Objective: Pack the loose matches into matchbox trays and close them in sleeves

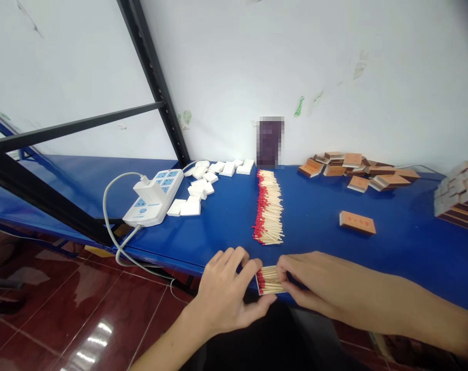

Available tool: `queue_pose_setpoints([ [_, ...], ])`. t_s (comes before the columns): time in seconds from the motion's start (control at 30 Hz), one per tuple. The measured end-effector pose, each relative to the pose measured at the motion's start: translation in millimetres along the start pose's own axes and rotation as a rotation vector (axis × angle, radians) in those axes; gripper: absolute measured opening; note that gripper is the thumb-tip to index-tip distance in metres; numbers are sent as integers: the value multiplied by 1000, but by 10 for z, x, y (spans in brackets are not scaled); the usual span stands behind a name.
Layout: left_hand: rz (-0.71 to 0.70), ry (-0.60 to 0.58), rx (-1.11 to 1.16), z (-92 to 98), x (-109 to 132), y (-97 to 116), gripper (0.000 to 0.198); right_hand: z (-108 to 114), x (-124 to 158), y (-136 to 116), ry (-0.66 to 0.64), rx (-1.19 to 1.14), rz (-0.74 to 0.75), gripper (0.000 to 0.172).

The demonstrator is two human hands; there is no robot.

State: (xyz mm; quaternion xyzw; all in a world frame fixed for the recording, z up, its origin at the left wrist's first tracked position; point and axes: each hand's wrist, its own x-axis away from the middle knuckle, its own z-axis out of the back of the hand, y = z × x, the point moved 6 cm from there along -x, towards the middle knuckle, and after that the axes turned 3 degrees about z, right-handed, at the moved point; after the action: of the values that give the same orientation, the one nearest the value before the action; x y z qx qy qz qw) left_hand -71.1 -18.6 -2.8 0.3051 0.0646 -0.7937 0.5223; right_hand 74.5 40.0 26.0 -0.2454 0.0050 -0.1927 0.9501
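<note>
At the front edge of the shelf, a small white matchbox tray [258, 284] lies filled with red-headed matches [270, 286], their heads to the left. My left hand [228, 291] grips the tray's left end, thumb at the near side and fingers at the far side. Over the tray's right end, my right hand [307, 278] is closed on the matches' plain ends; its fingertips partly hide that end. Just beyond the hands is a long row of loose matches [270, 211], heads mostly leftward. An orange matchbox cover [357, 222] lies farther right.
White empty trays [190, 207] are scattered at left beside a power strip [154, 198] with a cable. A heap of orange matchbox covers [353, 167] lies against the wall. Stacked boxes [460, 196] stand far right. A black metal post [156, 77] rises at left.
</note>
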Motion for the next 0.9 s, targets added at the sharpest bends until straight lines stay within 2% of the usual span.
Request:
queue_pose_setpoints([
  [0.1, 4, -6, 7, -11, 0, 1, 35, 60, -10, -30, 26, -59, 17, 16],
  [0.2, 6, -12, 13, -20, -1, -1, 34, 43, 6, -98, 68, -10, 164, 14],
  [0.33, 11, -2, 11, -7, 2, -10, 32, -56, 33, -142, 76, 103, 317, 27],
  [0.57, 7, -19, 2, -7, 16, -18, 37, -79, 57, -70, 106, 175, 347, 24],
  [0.67, 9, -9, 11, -6, 27, -22, 37, -45, 68, -21, 183, 185, 357, 26],
  [0.8, 5, 53, 35, 33, 36, -22, 45, 18, 52, 56, 337, 143, 293, 25],
  [0.9, -19, 90, 91, 62, 35, -16, 39, 24, 18, 65, 358, 85, 223, 23],
])
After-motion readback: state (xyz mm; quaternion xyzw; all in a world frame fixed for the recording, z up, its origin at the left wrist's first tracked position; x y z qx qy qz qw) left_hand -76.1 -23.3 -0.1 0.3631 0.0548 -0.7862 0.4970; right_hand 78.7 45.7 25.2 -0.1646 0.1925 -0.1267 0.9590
